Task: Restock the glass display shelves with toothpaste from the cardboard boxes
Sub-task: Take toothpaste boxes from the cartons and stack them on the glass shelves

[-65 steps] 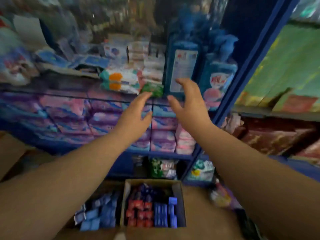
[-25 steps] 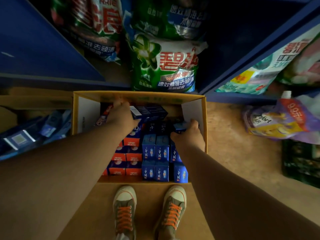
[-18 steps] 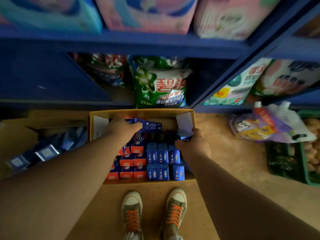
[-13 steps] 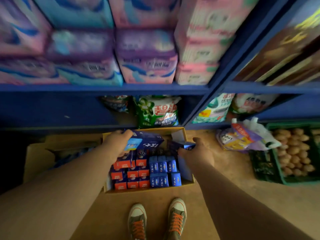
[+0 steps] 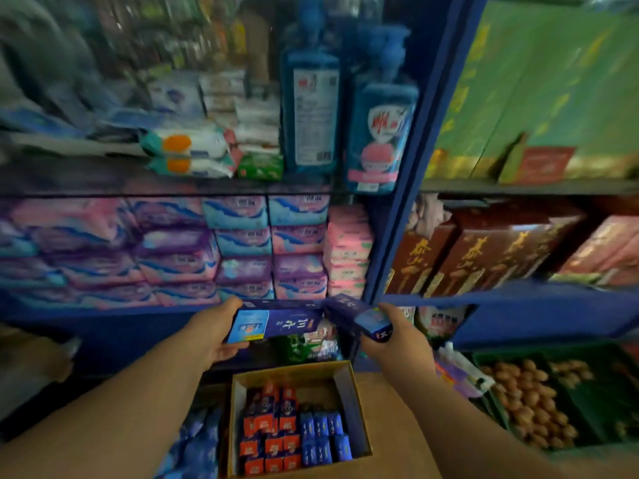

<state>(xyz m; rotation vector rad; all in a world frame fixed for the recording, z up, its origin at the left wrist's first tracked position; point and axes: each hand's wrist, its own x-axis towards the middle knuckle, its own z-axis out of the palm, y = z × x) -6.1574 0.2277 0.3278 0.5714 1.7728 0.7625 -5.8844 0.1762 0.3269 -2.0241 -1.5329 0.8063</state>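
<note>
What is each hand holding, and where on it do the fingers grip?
The left hand grips a dark blue toothpaste box by its left end; the right hand grips a second blue box around its near end.

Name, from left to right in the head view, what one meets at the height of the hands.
The left hand → flat toothpaste box that it holds → smaller toothpaste box → right hand that holds it → green crate.

Blue shelving [image 5: 397,202] w/ brown floor [image 5: 389,409], dim.
</note>
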